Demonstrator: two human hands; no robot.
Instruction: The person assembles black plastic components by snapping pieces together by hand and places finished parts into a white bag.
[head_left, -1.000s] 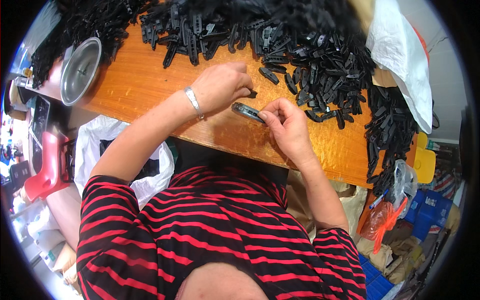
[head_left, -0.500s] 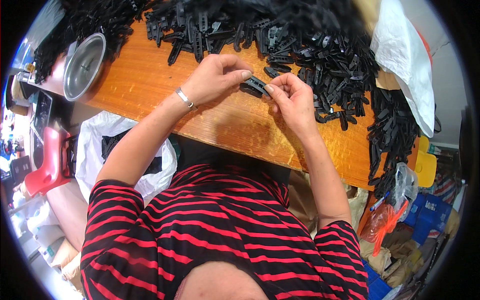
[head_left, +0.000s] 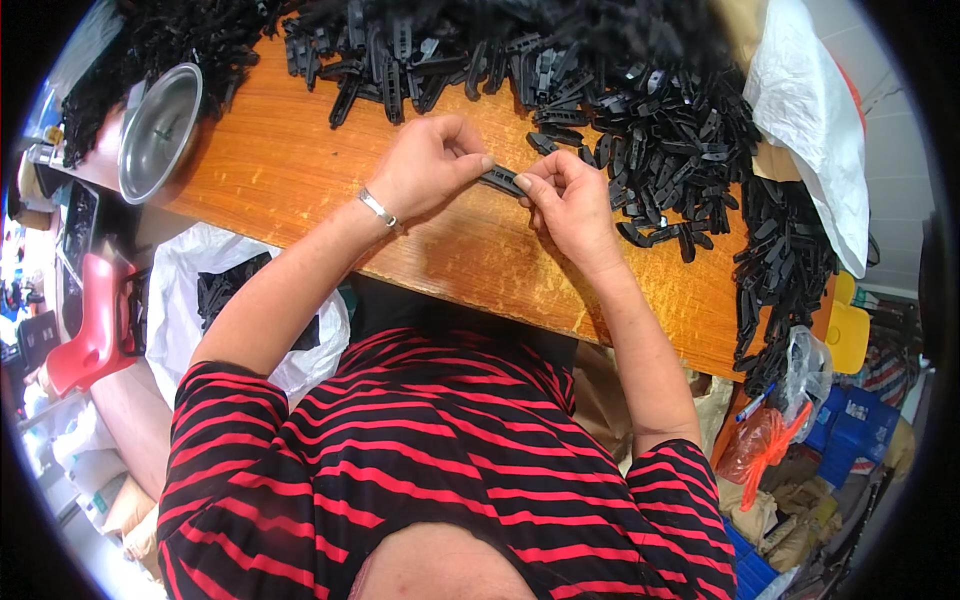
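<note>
Hands [head_left: 500,180] higher now; bag [head_left: 180,300] of black clips [head_left: 225,290]

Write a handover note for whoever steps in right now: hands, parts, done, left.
Left hand: grip closed on one end of a small black plastic part, thumb and fingers pinching.
Right hand: pinching the other end of the same part, held just above the wooden table.
Parts: a big heap of black plastic pieces runs along the far and right edges of the table. A white bag below the left table edge holds more black pieces. A metal bowl sits at far left.
Done: cannot tell a count; some pieces are in the bag.
Left: the heap is large.
</note>
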